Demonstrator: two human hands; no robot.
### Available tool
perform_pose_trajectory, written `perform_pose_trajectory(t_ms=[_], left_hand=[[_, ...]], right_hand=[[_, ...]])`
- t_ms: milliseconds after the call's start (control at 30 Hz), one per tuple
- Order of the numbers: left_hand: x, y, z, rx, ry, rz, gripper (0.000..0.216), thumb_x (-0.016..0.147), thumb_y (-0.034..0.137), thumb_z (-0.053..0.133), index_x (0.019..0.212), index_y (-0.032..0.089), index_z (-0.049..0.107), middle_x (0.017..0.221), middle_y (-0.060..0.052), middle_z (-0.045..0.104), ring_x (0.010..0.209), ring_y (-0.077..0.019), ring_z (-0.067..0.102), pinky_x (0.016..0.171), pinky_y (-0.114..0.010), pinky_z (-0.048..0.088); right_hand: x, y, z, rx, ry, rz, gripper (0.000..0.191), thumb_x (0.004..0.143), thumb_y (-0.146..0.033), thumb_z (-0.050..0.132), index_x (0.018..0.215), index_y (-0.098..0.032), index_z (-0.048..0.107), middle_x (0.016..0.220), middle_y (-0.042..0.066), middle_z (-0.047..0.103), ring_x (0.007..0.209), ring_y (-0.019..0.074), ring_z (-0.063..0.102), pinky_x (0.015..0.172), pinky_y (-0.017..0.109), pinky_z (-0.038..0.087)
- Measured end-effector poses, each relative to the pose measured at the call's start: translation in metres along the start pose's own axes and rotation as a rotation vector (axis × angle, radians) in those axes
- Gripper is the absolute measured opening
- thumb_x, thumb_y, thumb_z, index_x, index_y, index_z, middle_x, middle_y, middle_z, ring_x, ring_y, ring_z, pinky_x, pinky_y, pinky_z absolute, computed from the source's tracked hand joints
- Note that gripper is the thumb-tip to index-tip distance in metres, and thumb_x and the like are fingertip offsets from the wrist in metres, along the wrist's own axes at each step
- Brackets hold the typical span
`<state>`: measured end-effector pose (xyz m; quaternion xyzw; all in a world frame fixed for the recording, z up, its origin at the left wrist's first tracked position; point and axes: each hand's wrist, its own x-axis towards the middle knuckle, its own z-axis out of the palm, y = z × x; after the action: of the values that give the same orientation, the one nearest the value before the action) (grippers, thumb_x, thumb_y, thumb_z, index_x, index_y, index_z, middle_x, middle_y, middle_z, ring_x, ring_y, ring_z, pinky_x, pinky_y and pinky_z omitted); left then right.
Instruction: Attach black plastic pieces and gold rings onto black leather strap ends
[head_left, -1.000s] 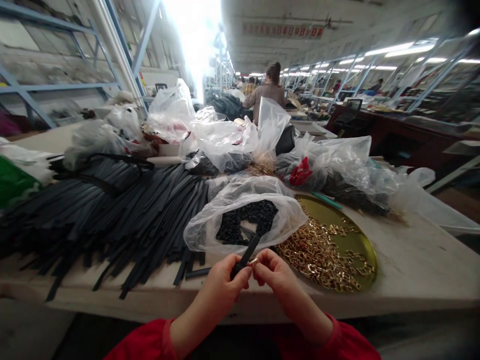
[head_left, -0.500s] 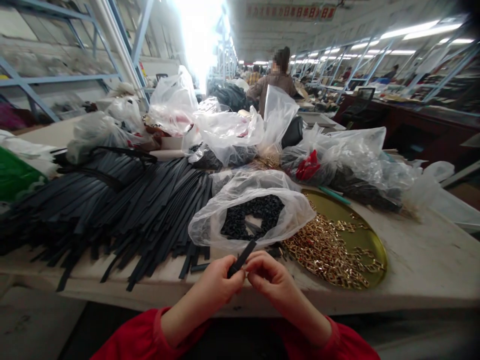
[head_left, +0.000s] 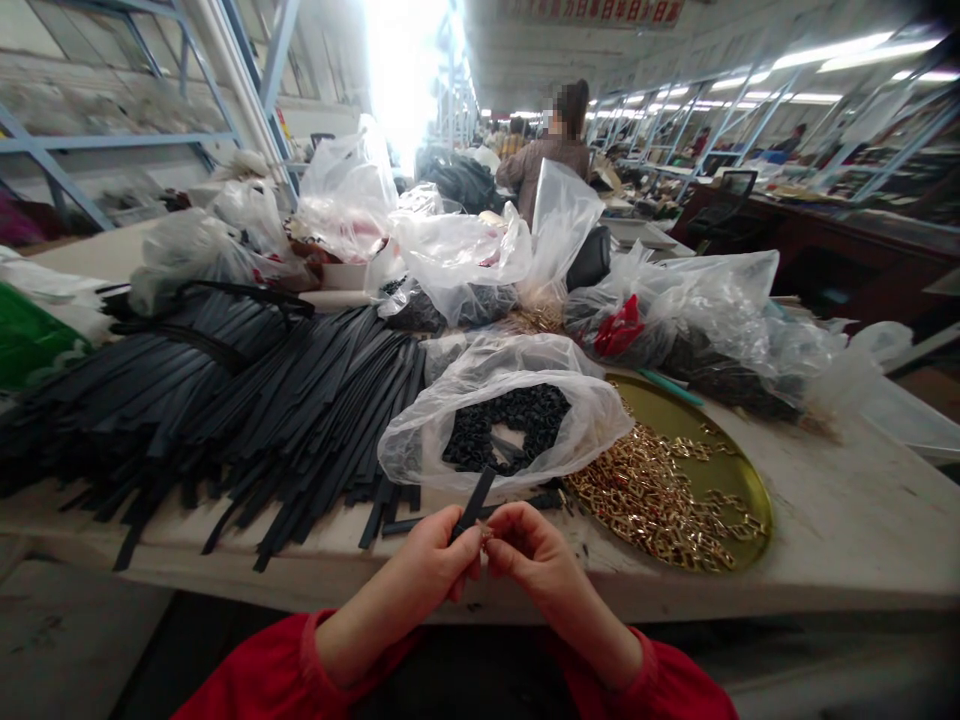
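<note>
The left hand (head_left: pixel 439 560) holds its grip closed on a black strap (head_left: pixel 474 503) at the counter's (head_left: pixel 840 540) near edge. The right hand (head_left: pixel 529 550) pinches a small gold fitting (head_left: pixel 485 533) — now pressed against the strap end, closer than a second ago. Assembly appears to be progressing.

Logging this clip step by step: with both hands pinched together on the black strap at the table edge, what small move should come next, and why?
Probably push the small metal piece further along the black strap. The left hand pinches the strap, whose free end points up toward the bag of black parts; the right hand holds the piece right at it. Whether it is already threaded on is hidden by the fingertips.
</note>
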<state>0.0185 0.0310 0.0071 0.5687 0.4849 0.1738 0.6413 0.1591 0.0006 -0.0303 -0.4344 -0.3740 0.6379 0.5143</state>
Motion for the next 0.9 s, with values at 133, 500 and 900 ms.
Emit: perform_pose_trajectory(t_ms=[133,500,900], left_hand=[[-0.014,0.006,-0.004,0.104,-0.073,0.036,0.029,0.084,0.043,0.032,0.077,0.018,0.044,0.059,0.006,0.048,0.037,-0.0040,0.034,0.035,-0.016,0.026],[-0.023,0.011,-0.009,0.538,0.016,0.169,0.026,0.085,0.031,0.034,0.070,0.018,0.050,0.064,0.003,0.053,0.061,-0.0118,0.048,0.056,-0.021,0.033],[-0.022,0.001,0.004,0.506,0.036,0.247,0.026,0.087,0.031,0.033,0.068,0.019,0.048,0.067,0.001,0.053,0.064,-0.0127,0.047,0.058,-0.021,0.032]], right_hand=[[0.001,-0.011,-0.009,0.098,0.162,-0.011,0.022,0.064,-0.032,0.072,0.076,-0.018,0.060,0.057,-0.006,0.056,0.052,0.0060,0.052,0.052,0.018,0.042],[-0.011,-0.019,-0.001,0.724,0.272,0.356,0.036,0.051,-0.016,0.081,0.082,-0.016,0.063,0.065,-0.004,0.062,0.049,0.0019,0.056,0.047,0.009,0.049],[-0.016,-0.010,0.007,0.622,0.302,0.186,0.027,0.061,-0.024,0.076,0.084,-0.018,0.063,0.064,-0.006,0.058,0.049,0.0015,0.053,0.046,0.010,0.048]])
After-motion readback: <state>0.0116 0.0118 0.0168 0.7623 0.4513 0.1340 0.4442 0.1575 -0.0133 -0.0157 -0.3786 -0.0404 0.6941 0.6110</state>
